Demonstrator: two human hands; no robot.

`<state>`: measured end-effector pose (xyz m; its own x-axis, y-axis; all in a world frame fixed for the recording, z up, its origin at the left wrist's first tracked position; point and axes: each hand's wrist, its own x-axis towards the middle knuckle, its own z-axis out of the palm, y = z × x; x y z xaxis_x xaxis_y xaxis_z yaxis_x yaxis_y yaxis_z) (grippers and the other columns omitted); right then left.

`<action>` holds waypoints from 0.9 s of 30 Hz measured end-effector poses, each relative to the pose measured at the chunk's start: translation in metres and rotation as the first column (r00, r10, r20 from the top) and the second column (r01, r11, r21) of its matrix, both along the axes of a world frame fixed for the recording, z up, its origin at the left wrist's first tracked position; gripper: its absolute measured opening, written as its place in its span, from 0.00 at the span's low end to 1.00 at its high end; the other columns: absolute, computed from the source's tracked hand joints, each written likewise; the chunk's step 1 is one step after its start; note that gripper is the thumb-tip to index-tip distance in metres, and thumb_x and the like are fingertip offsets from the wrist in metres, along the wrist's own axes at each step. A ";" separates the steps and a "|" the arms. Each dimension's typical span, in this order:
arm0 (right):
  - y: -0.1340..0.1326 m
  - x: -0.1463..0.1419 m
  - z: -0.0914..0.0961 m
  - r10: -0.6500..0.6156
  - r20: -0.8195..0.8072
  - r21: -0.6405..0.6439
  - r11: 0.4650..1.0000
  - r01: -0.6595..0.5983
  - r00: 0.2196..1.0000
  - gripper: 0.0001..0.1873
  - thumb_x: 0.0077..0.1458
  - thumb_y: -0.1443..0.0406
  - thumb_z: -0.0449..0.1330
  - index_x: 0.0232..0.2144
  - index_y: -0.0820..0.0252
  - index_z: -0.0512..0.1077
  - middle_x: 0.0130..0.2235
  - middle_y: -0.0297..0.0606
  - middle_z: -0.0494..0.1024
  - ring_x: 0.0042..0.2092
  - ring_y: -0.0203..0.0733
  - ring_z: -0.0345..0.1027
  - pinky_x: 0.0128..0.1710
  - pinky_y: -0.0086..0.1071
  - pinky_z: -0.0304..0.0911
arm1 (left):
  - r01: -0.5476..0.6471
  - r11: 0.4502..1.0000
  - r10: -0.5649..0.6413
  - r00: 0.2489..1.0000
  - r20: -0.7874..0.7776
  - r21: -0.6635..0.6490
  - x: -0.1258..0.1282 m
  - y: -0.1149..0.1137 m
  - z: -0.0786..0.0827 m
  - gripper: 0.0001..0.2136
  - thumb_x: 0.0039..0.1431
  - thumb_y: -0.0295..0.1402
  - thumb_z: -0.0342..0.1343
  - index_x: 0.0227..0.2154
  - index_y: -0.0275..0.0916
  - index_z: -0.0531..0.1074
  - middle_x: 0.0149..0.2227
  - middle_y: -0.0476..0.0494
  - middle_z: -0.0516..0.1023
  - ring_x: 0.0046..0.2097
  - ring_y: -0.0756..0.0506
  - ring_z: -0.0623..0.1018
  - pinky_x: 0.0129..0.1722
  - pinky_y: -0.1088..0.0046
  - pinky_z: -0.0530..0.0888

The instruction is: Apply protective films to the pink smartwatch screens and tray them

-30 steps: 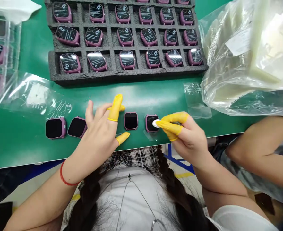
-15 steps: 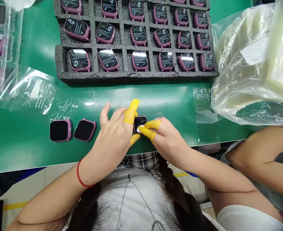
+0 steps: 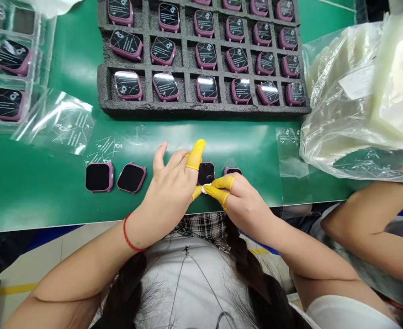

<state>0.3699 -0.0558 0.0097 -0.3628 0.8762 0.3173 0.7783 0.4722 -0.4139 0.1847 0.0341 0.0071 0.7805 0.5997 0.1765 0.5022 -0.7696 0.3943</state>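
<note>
A purple smartwatch body with a dark screen lies on the green table. My left hand, in yellow finger cots, steadies it from the left with thumb and forefinger; the other fingers are raised. Pinched in my right hand, also in yellow finger cots, is a small white wipe at the watch's near edge. Another watch body shows partly behind my right hand. Left of my left hand lie a tilted watch body and a straighter one, both with bare black screens.
Beyond my hands, a black foam tray holds several purple watches with printed films. Printed clear film sheets lie at left beside a clear plastic tray of watches. A plastic bag and another person's arm are at right.
My right hand has drawn the white wipe from the screen down to the watch's near edge. The watch behind my right hand is now partly visible. The view has shifted slightly.
</note>
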 end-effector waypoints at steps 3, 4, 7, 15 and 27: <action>-0.008 0.001 0.017 -0.043 -0.069 -0.029 0.999 0.041 0.997 0.15 0.61 0.77 0.54 0.48 0.61 0.70 0.41 0.42 0.73 0.41 0.40 0.65 0.39 0.36 0.67 | 0.048 0.998 -0.049 0.999 0.023 0.044 -0.022 0.004 0.006 0.36 0.68 0.34 0.52 0.69 0.35 0.34 0.62 0.30 0.66 0.66 0.34 0.61 0.66 0.35 0.41; -0.008 -0.001 0.022 -0.061 -0.090 -0.041 0.997 0.058 0.994 0.18 0.60 0.78 0.55 0.49 0.59 0.70 0.42 0.42 0.73 0.42 0.40 0.66 0.40 0.36 0.67 | 0.038 0.998 -0.039 0.999 0.020 0.048 -0.031 0.006 0.008 0.39 0.67 0.37 0.53 0.69 0.37 0.32 0.64 0.30 0.63 0.68 0.33 0.58 0.66 0.34 0.39; 0.003 -0.014 0.024 -0.088 -0.104 -0.039 0.996 0.085 0.991 0.18 0.60 0.78 0.56 0.49 0.58 0.71 0.42 0.41 0.73 0.41 0.39 0.66 0.39 0.35 0.67 | -0.010 1.000 0.010 1.000 -0.008 0.009 -0.057 0.011 0.008 0.43 0.66 0.40 0.54 0.69 0.36 0.27 0.61 0.31 0.66 0.67 0.33 0.59 0.65 0.34 0.37; 0.045 -0.067 -0.016 0.027 -0.019 0.029 0.999 -0.026 0.999 0.14 0.67 0.69 0.48 0.39 0.66 0.75 0.38 0.44 0.73 0.40 0.43 0.62 0.39 0.37 0.66 | 0.006 1.000 -0.006 1.000 -0.005 -0.014 -0.064 0.013 -0.009 0.39 0.67 0.32 0.49 0.69 0.35 0.28 0.52 0.35 0.75 0.58 0.36 0.70 0.66 0.36 0.42; 0.054 -0.065 -0.016 -0.035 -0.013 0.105 0.994 0.036 0.999 0.11 0.65 0.72 0.51 0.36 0.65 0.74 0.37 0.44 0.73 0.38 0.41 0.61 0.36 0.34 0.65 | -0.008 0.999 0.007 1.000 -0.026 -0.033 -0.065 0.010 -0.001 0.38 0.65 0.29 0.52 0.68 0.26 0.33 0.52 0.31 0.75 0.57 0.36 0.72 0.67 0.39 0.44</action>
<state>0.3051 -0.0019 -0.0061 -0.3278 0.8500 0.4123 0.7911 0.4855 -0.3720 0.1194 0.0444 0.0060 0.7803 0.6104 0.1361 0.5182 -0.7529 0.4059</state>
